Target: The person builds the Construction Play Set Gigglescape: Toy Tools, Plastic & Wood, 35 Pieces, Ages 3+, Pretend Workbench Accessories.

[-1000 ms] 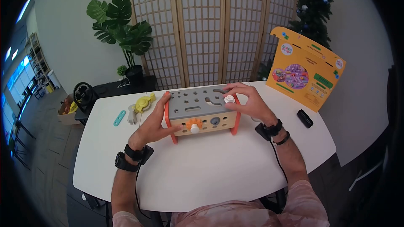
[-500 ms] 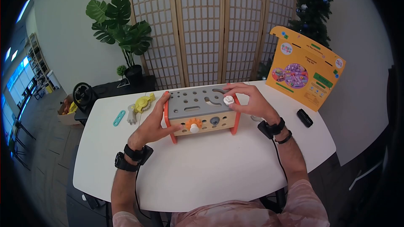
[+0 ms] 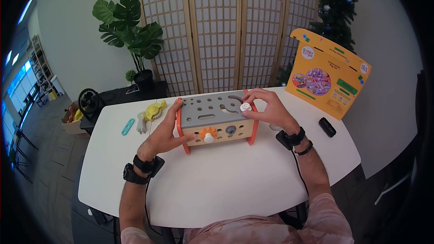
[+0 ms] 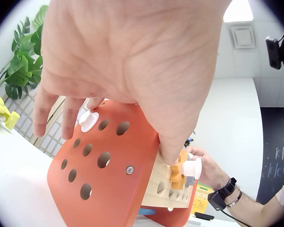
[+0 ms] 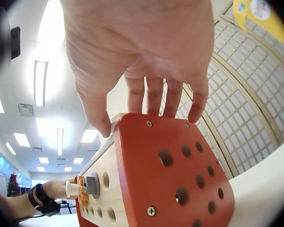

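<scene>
The toy workbench has a grey holed top, a pale wooden front and orange-red end panels. My left hand grips its left end, thumb along the front, fingers at the red panel. A white peg pokes from that panel, near the fingertips. On the front are an orange gear with a white cap and a grey screw head. At the top's right end, my right hand has thumb and fingers around a white knob; the right wrist view hides this knob.
Left of the bench lie a yellow toy piece, a grey piece and a teal strip. A yellow-orange box stands at the back right, with a black object in front. A folding screen and plants are behind.
My right fingers have shifted slightly around the white knob, with the index fingertip a little further right. The left hand and the bench have hardly moved.
</scene>
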Available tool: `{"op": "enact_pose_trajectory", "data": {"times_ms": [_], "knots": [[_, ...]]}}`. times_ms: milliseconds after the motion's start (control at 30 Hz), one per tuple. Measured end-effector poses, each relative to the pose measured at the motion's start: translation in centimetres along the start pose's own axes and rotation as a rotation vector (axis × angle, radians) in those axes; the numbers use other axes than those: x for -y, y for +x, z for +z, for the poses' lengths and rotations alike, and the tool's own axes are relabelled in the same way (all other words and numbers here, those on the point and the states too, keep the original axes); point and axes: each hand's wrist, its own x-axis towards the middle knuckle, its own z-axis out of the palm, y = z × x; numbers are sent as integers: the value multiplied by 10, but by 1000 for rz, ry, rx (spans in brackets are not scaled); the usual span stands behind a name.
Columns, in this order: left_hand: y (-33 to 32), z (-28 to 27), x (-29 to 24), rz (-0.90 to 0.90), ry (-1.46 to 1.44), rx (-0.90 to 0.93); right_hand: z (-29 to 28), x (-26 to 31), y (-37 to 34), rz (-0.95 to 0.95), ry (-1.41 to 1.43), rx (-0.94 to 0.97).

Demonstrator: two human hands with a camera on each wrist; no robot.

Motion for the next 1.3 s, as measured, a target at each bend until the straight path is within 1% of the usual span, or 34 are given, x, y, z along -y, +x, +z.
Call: {"op": "enact_pose_trajectory", "data": {"times_ms": [367,433,567,633,667,700,767,800,833,900,933,967,1000,1033,1100,1167,1233,1267,1300], "knots": [[0,0,-1,-8,3,1,0,1,0,15,16,-3],[0,0,0,8,-25,1,-4,5,0,103,-50,51],[-2,-8,-4,-7,-8,-1,-1,5,2,81,-19,70],[-3,-12,0,58,23,25,1,7,0,29,-120,31],[-6,-16,1,30,28,28,-3,5,-1,98,-135,112],[-8,-22,2,20,31,20,-3,0,-2,90,-130,120],[-9,-37,-2,-220,-289,-36,0,-11,-4,180,-216,247],[-8,-36,33,-129,-121,-194,0,-12,-4,179,-210,246],[-11,-43,46,-132,-117,-190,-1,-10,-4,161,-218,265],[-19,-57,65,-305,81,-338,-2,-10,-4,144,-220,286],[-28,-60,90,-309,84,-335,-2,-10,-4,143,-217,285],[-37,-60,122,-366,240,-391,-1,-11,-4,141,-217,282],[-43,-60,139,-418,397,-447,-1,-11,-4,143,-214,278],[-45,-59,140,-414,398,-444,-1,-12,-3,138,-208,283],[-49,-54,143,-685,459,-340,-2,-12,-3,138,-205,284],[-49,-43,162,-693,505,-370,-2,-11,-3,144,-219,297],[-50,-38,177,-763,490,-371,-2,-11,-4,151,-201,302],[-51,-38,184,-759,490,-367,-2,-12,-4,152,-179,306],[-53,-39,190,-712,516,-370,-2,-12,-4,155,-178,301]]}}
